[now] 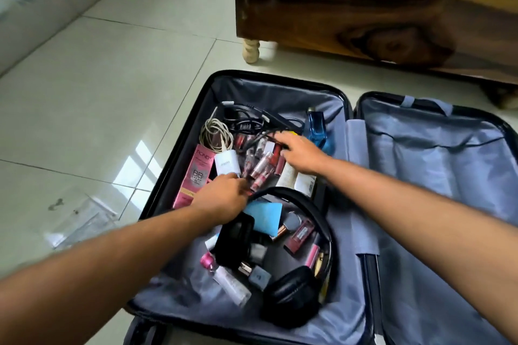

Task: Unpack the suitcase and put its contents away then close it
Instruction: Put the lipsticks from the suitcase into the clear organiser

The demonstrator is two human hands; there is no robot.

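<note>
On the tiled floor [92, 98] at the far left lies a clear plastic case [81, 225], near the suitcase but apart from it. The suitcase [179, 148] lies flat and wide open on the floor just in front of the wooden bed [350, 22], both halves lined in grey.

Its left half is full of small things. Along the left wall lies a pink box [193, 176], with a coiled white cable [214, 131] above it and a white charger [227, 164] just beside it. The left hand [224, 196] reaches in over the lower end of the pink box, fingers curled down at a cluster of red lipsticks [258, 171]; I cannot tell whether it pinches one. Below it sit a black pouch [234, 238], a blue card [266, 217], a clear bottle with a pink cap [224, 277], and black headphones [294, 291] whose band arcs over the makeup.

Further right, black cables [252, 120] tangle at the top. The right hand [301, 152] hovers palm down, fingers spread and pointing left, over the lipsticks and a white leaflet [297, 179]. A blue perfume bottle [316, 129] stands against the middle wall.

The right half [448, 190] shows only its zipped grey lining.
</note>
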